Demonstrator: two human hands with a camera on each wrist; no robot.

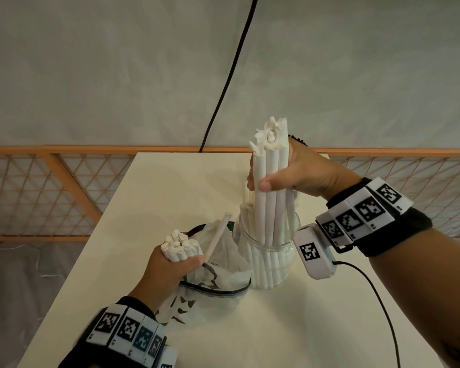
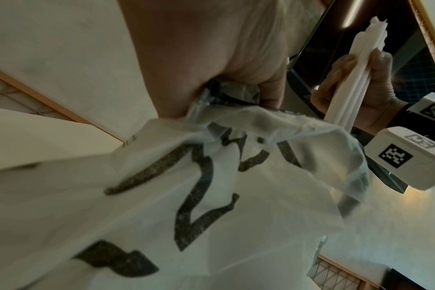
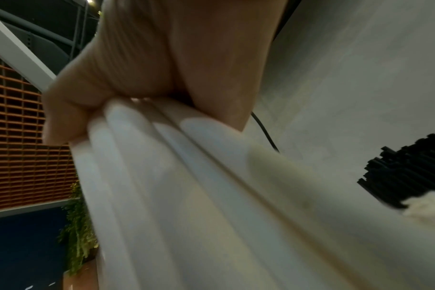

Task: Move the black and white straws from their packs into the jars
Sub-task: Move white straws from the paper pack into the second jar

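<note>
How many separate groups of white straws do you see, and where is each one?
3, plus one loose straw sticking out of the pack: one bundle in the right hand above the jar, one bundle in the left hand, and straws standing inside the jar. More may hide in the pack.

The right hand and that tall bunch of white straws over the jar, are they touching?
Touching. In the head view the right hand wraps its thumb and fingers round the white straws, whose lower ends reach into the glass jar.
</note>
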